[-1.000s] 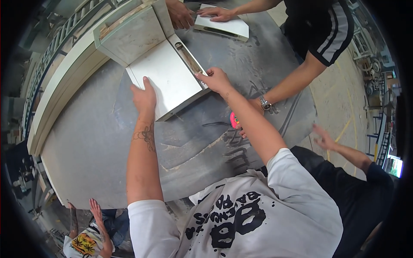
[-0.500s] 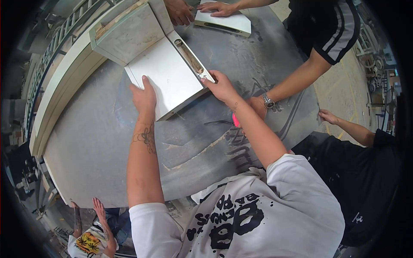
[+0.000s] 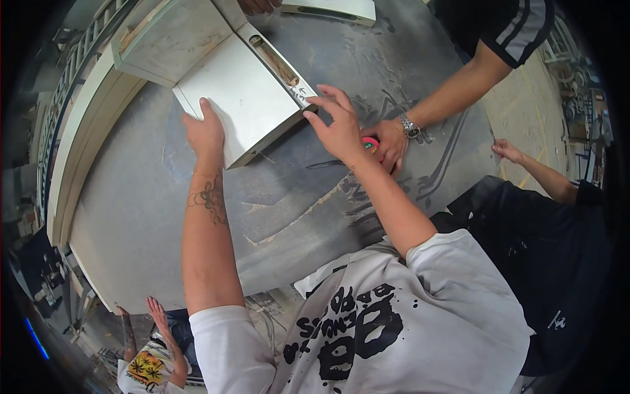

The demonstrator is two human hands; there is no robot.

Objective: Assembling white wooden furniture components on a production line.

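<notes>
A white panel piece (image 3: 239, 98) lies before me at the far side of the table, with an upright panel (image 3: 180, 43) at its far left end. A long slot (image 3: 274, 60) runs along its right strip, with dark marks near the corner. My left hand (image 3: 207, 131) grips the panel's left edge, thumb on top and the other fingers hidden. At the near right corner, my right hand (image 3: 339, 125) has its fingers apart, with the thumb and index fingertips at the edge. Just beyond it, a co-worker's hand (image 3: 392, 141) rests over a small pink round-edged object (image 3: 370, 142), mostly covered.
The grey table (image 3: 144, 217) has dark smears and scratches. A long curved white piece (image 3: 69, 154) runs along its left side. Another slotted white piece (image 3: 331, 9) lies at the far edge, near a person's hand (image 3: 259, 5). Other people stand at the right and lower left.
My right hand has loosened at the panel's corner and its fingers have spread. The co-worker's hand and pink object show more. The whole view has shifted slightly; my left hand keeps its hold.
</notes>
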